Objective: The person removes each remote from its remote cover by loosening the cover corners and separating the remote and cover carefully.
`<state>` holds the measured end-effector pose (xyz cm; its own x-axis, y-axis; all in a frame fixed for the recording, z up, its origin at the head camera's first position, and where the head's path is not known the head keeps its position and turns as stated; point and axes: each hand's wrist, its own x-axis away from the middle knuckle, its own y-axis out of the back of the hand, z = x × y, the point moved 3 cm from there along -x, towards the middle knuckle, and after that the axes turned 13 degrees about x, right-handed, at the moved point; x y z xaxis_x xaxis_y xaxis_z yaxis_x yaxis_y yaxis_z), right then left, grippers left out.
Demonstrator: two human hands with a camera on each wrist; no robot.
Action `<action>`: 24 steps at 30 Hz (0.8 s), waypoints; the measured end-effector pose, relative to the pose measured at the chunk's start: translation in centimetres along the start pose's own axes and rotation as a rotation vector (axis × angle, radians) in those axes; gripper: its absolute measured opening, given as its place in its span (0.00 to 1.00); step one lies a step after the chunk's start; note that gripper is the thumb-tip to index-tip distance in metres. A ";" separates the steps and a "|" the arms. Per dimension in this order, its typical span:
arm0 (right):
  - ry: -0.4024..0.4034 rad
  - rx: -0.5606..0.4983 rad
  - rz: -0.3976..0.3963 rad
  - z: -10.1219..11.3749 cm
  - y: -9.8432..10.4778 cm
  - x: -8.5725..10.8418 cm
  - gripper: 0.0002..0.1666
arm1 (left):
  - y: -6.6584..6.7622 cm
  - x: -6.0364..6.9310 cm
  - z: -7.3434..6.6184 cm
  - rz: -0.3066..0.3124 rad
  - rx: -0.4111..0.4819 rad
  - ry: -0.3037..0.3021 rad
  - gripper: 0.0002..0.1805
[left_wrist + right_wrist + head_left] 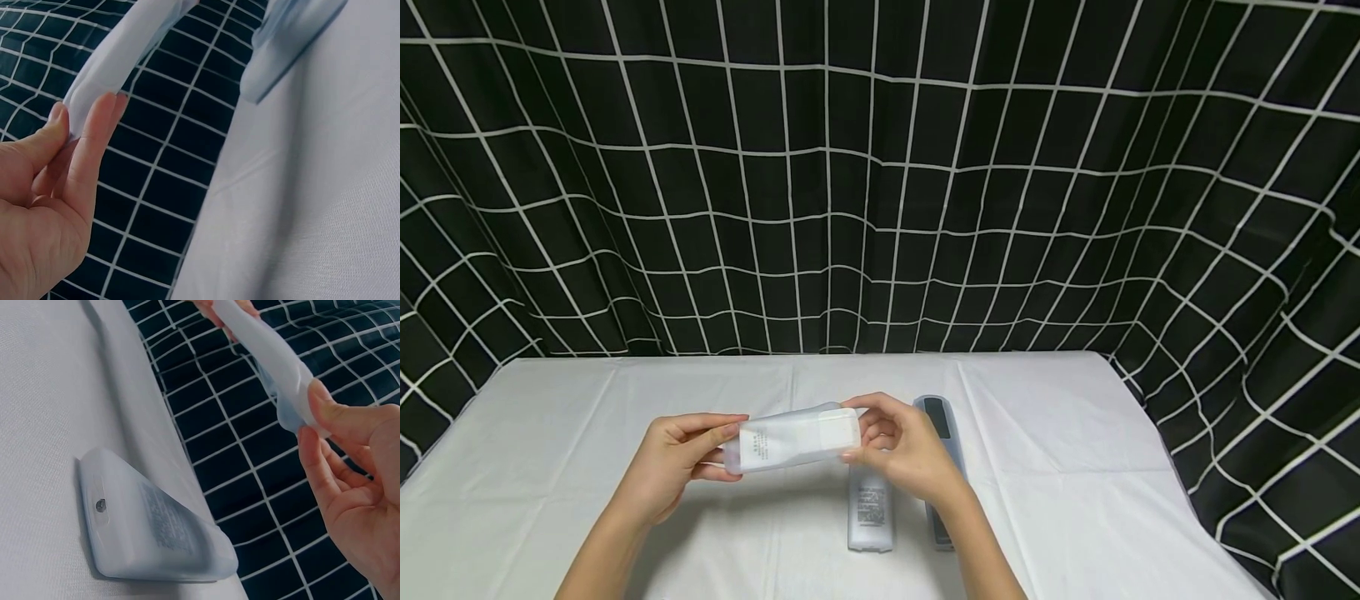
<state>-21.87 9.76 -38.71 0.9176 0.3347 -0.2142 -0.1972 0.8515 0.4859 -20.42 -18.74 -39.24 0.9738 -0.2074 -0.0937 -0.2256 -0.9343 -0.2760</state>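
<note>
Between both hands, above the table, is a flat translucent sleeve with a white face and small printed text near its left end. My left hand pinches the left end between thumb and fingers. At the other end my right hand pinches the edge. Thin and slightly bent, the sleeve shows a loose bluish film along its underside in the right wrist view. Below the right hand a white remote control in a translucent cover lies with its printed back up.
A grey-blue remote control with a dark screen lies partly hidden behind the right hand and forearm. White cloth with fold lines covers the table. A black curtain with a white grid hangs behind and at both sides.
</note>
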 end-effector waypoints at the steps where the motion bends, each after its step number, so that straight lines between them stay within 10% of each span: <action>1: -0.001 0.003 -0.001 0.0 0.0 0.0 0.30 | 0.0 0.0 0.0 0.001 0.000 -0.001 0.18; 24: -0.020 -0.032 -0.011 -0.3 0.8 0.0 0.31 | 0.7 0.1 -0.4 -0.027 -0.011 -0.004 0.13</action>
<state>-22.08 10.56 -38.59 0.9265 0.3173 -0.2022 -0.1978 0.8679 0.4558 -20.46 -19.50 -39.10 0.9793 -0.1814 -0.0903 -0.1993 -0.9427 -0.2676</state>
